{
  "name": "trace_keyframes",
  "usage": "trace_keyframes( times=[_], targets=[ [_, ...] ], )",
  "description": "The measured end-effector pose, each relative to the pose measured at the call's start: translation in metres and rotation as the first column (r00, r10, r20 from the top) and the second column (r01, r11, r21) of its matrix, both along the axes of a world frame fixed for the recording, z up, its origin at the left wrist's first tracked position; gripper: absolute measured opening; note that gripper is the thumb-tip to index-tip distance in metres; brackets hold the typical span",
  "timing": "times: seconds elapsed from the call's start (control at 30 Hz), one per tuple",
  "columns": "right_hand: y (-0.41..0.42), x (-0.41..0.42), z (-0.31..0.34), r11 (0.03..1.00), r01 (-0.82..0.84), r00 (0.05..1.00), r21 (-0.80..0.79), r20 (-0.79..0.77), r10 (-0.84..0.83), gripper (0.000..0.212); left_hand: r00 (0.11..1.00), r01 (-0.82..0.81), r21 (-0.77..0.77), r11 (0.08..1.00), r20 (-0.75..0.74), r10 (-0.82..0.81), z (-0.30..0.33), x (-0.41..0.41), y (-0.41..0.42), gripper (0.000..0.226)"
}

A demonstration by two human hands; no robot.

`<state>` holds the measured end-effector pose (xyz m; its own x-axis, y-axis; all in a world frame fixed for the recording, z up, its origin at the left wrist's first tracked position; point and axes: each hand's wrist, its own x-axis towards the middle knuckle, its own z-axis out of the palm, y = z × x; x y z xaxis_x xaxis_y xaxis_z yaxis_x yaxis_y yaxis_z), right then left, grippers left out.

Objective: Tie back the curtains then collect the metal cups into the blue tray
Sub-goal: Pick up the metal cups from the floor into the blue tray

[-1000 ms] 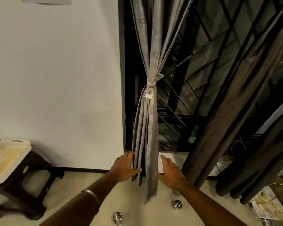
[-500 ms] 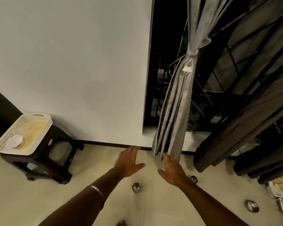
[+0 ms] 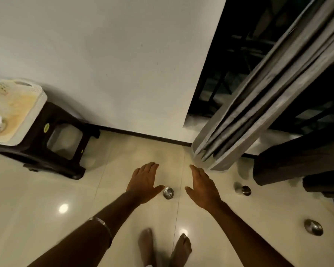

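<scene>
1. Head view: the gathered grey fabric curtain (image 3: 258, 105) hangs bunched, though its tie is out of frame, so I can't confirm that part's done
2. Left hand (image 3: 143, 182) and right hand (image 3: 202, 185) are spread open, empty, above the small round metal cup (image 3: 168, 193) on the floor
3. Two more steel cups (image 3: 243, 189) (image 3: 313, 227) are uncollected. The only tray in view is white (image 3: 38, 112) — no blue one
</scene>
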<state>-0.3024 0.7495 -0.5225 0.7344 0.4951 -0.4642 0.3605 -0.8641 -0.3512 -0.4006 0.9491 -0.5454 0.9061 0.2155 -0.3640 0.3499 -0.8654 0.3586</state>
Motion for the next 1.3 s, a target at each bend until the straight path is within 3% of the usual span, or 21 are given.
trace_keyframes(
  times=[0.37,0.77,1.3],
  targets=[
    [-0.002,-0.027,-0.212,0.996,-0.038,0.988,-0.082,-0.153,0.025,0.08,0.991,0.024,-0.028,0.999,-0.134,-0.028,-0.195,-0.002,0.002,0.087],
    [-0.007,-0.036,-0.404,0.994,-0.072,0.989,-0.083,-0.132,0.061,0.082,0.981,0.054,-0.072,0.996,-0.182,-0.066,-0.401,0.003,-0.038,0.091],
    [0.004,-0.041,-0.531,0.991,-0.119,0.992,-0.057,-0.046,0.117,0.092,0.972,0.096,-0.067,0.993,-0.21,-0.108,-0.517,0.015,-0.057,0.104]
  ],
)
